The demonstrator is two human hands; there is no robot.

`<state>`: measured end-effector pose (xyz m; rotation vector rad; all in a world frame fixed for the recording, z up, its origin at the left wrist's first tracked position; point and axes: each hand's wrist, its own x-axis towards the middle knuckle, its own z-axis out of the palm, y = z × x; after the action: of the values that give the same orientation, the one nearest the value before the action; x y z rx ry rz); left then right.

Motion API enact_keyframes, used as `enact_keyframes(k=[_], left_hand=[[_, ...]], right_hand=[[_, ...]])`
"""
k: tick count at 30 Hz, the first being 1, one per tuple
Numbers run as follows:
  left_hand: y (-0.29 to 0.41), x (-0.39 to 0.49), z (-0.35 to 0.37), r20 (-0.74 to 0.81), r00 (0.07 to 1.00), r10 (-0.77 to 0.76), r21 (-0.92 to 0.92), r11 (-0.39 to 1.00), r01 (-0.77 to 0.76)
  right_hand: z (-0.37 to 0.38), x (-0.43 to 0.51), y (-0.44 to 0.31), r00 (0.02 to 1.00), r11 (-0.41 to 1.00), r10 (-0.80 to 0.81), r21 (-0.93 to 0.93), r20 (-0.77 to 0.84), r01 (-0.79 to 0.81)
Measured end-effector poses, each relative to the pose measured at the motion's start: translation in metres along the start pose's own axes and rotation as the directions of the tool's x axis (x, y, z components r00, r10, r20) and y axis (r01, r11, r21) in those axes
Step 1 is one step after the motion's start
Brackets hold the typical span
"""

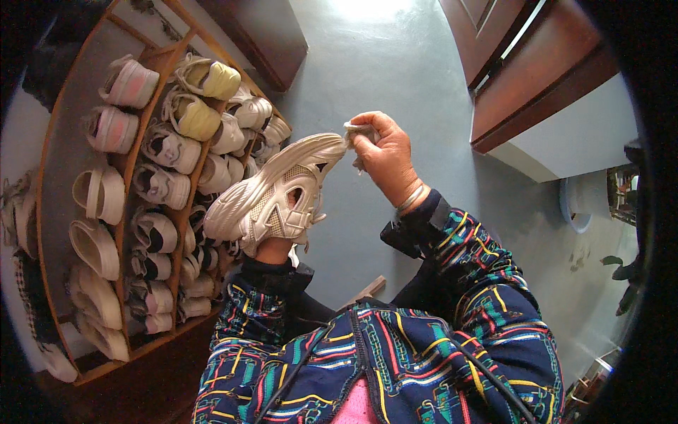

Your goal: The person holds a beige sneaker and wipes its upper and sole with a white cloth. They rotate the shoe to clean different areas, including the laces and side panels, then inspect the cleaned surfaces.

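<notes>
A white chunky sneaker (275, 196) is held up on its side before me, toe to the upper right and sole facing up and left. My left hand (275, 249) is inside its opening; part of a finger shows through a gap in the upper, and the rest of the hand is hidden by the shoe. Pinched between thumb and fingers of my right hand (388, 153) is a crumpled greyish cloth (362, 133), its edge right at the toe of the sneaker. Whether cloth and toe touch is hard to tell.
At the left, a wooden shoe rack (121, 238) holds several rows of shoes, close to the sneaker. Dark red wooden furniture (535, 69) stands at the upper right. A light blue basin (574, 212) and a plant (622, 270) lie farther right. A wooden piece (371, 289) shows near my lap.
</notes>
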<state>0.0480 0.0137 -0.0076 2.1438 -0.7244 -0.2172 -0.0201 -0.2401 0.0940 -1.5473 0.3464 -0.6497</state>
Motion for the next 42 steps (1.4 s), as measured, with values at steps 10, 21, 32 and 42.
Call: enact_keyframes(k=[10,21,32,42], left_hand=[[0.003,-0.002,0.002,-0.002,1.0,-0.003,0.001,1.0,0.003],[0.003,-0.002,0.003,-0.018,1.0,-0.005,0.006,1.0,0.005],[0.004,0.001,0.006,-0.032,0.999,-0.005,0.001,1.0,0.005],[0.004,0.0,0.002,0.02,1.0,0.014,-0.015,1.0,-0.013]], right_hand=[[0.006,0.002,-0.004,1.0,0.999,-0.006,-0.034,-0.025,0.005],[0.009,-0.008,-0.017,0.882,0.837,-0.436,-0.28,0.179,0.47],[0.015,-0.012,-0.022,0.85,0.842,-0.468,-0.168,0.243,0.512],[0.009,-0.009,0.004,0.983,0.966,0.186,0.179,0.01,-0.185]])
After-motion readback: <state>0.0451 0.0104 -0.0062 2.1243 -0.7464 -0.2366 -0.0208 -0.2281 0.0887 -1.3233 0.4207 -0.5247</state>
